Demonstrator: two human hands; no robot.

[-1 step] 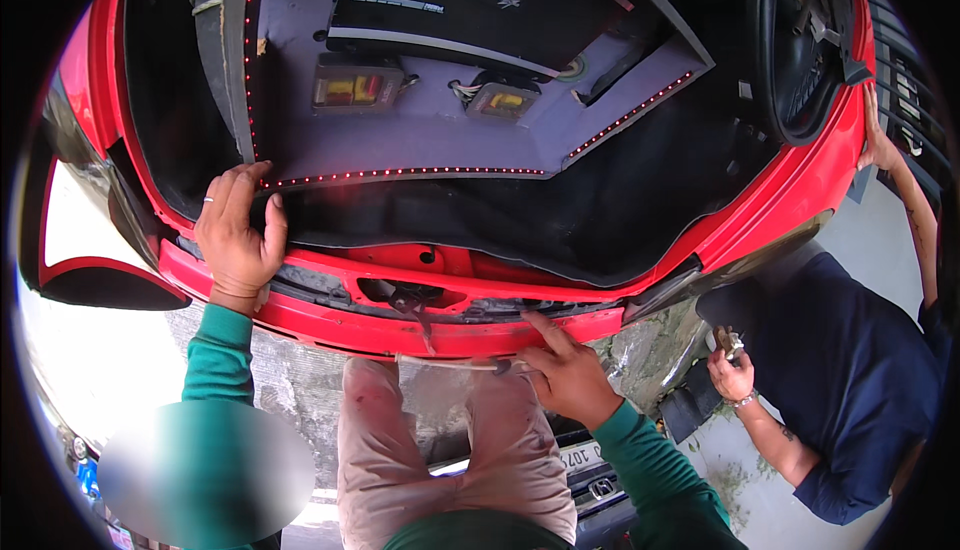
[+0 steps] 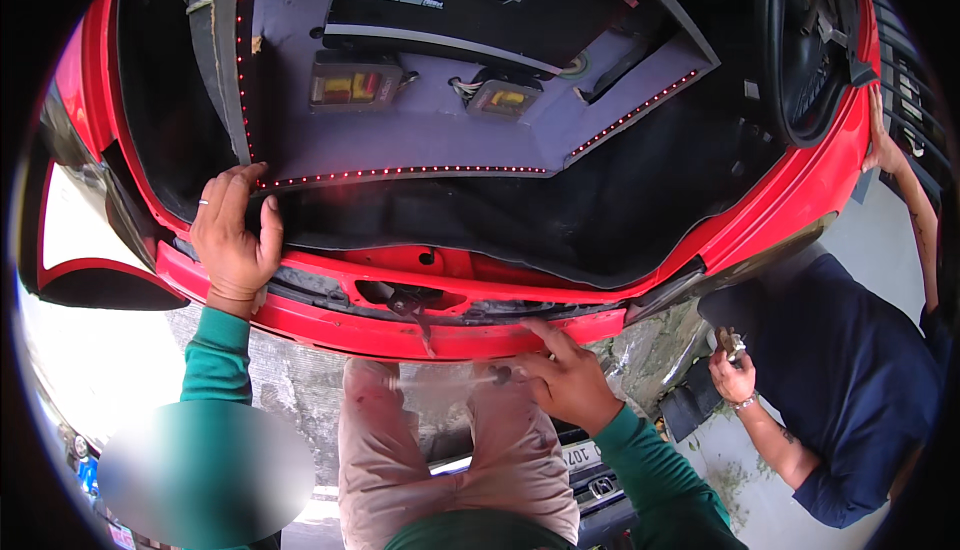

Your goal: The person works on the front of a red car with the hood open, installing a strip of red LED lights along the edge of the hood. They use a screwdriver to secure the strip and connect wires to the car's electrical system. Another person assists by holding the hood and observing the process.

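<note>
My left hand (image 2: 238,240) rests over the rear sill of a red car trunk (image 2: 480,338). Its fingertips touch the lower left corner of a grey panel box (image 2: 400,155) edged with small red lights; thumb and fingers stand apart. My right hand (image 2: 568,375) is at the outer side of the sill, index finger stretched toward the red edge. From its other fingers, a slim pale rod (image 2: 440,381) with a dark part near the hand points left, blurred by motion. The trunk latch (image 2: 408,305) sits between my hands.
Inside the box are a black amplifier (image 2: 480,10) and two small units with yellow parts (image 2: 355,83). Black lining (image 2: 640,220) covers the trunk floor. At right, a person in a dark shirt (image 2: 850,380) holds a small metallic thing (image 2: 733,343). Another car (image 2: 600,490) stands behind me.
The pale rod in my right hand has dipped slightly and blurred. My left hand stays at the panel corner; the whole view has shifted a little.
</note>
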